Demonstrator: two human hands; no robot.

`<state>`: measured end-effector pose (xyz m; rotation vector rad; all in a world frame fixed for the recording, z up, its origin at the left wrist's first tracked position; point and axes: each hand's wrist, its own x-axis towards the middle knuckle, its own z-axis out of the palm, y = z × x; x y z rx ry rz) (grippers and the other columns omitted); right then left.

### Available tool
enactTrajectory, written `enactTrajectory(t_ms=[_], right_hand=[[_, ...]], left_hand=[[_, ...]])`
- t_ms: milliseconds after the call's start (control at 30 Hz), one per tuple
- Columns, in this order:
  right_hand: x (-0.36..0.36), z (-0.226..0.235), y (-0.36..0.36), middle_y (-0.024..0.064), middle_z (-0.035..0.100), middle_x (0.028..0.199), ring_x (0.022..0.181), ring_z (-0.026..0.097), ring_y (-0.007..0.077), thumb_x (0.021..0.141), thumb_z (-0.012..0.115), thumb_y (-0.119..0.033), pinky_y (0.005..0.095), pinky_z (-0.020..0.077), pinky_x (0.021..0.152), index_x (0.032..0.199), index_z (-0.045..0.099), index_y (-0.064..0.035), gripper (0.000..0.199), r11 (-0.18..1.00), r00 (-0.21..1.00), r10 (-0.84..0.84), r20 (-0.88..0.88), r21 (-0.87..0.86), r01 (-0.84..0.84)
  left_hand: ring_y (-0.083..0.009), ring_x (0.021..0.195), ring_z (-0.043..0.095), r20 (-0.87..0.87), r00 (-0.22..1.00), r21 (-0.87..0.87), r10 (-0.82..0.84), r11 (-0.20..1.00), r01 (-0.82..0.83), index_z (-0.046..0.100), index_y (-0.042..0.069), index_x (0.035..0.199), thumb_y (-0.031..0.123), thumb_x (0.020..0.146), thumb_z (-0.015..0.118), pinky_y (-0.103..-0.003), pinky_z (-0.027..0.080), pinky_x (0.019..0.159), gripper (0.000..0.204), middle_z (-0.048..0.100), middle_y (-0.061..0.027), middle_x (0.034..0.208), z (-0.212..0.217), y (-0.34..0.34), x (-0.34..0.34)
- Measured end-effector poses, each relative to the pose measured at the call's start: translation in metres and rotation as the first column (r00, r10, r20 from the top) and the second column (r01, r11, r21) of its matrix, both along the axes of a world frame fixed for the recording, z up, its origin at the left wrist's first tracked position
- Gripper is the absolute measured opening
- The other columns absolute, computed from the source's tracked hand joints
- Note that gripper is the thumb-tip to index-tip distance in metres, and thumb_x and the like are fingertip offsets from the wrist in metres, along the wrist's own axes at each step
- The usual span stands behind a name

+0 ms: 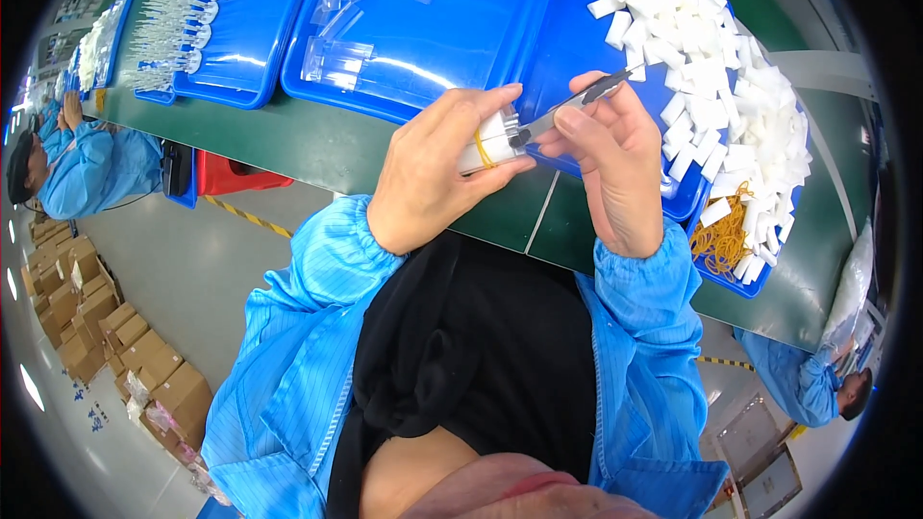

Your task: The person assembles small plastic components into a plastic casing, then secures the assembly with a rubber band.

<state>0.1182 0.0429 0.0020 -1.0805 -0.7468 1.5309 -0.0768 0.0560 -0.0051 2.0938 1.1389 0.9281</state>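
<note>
My left hand is wrapped round a short white bundle with a yellow rubber band about it. Between the thumb and fingers of my right hand is a slim grey tool with black at both ends; its exact kind I cannot make out. The tool's lower end meets the right end of the bundle, over the front edge of the table. To the right, many white rectangular pieces are heaped on a blue tray. A tangle of yellow rubber bands lies beside them.
Clear plastic tubes lie on the middle blue tray. Another blue tray carries rows of pale, thin parts. A red bin and cardboard boxes stand at left. People in blue work at both sides.
</note>
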Motion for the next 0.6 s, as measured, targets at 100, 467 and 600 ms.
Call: enactTrajectory(t_ms=[100,467,600], right_hand=[[0.001,0.0,0.003,0.0119,0.069,0.092,0.083,0.072,0.0206,0.094,0.069,-0.008,0.029,0.0591,0.075,0.117,0.055,0.0014,0.029,1.0,1.0,0.029,0.01,-0.008,-0.029],[-0.006,0.009,0.004,0.0093,0.067,0.088,0.082,0.071,0.0161,0.091,0.067,0.002,0.0256,0.0584,0.071,0.113,0.055,0.0007,0.025,0.975,0.905,0.008,0.426,0.198,-0.102],[0.0,0.004,0.007,0.009,0.067,0.088,0.08,0.071,0.0158,0.091,0.067,0.001,0.0247,0.0577,0.069,0.113,0.055,0.0008,0.026,0.996,0.977,0.021,0.214,0.085,-0.04]], left_hand=[[-0.0275,0.098,0.069,0.005,1.0,0.021,-0.001,1.0,0.001,0.062,0.005,0.13,0.007,0.07,0.089,-0.034,0.055,0.084,0.065,0.068,-0.0133,0.109,-0.002,0.0,0.0],[-0.0291,0.097,0.069,-0.127,0.992,0.034,0.011,0.999,-0.007,0.063,0.005,0.128,0.007,0.069,0.088,-0.035,0.055,0.083,0.065,0.068,-0.014,0.109,-0.011,0.0,0.001],[-0.0286,0.098,0.068,0.01,1.0,0.0,0.017,1.0,-0.017,0.063,0.005,0.128,0.007,0.069,0.088,-0.035,0.055,0.084,0.064,0.068,-0.0137,0.109,-0.01,0.002,0.0]])
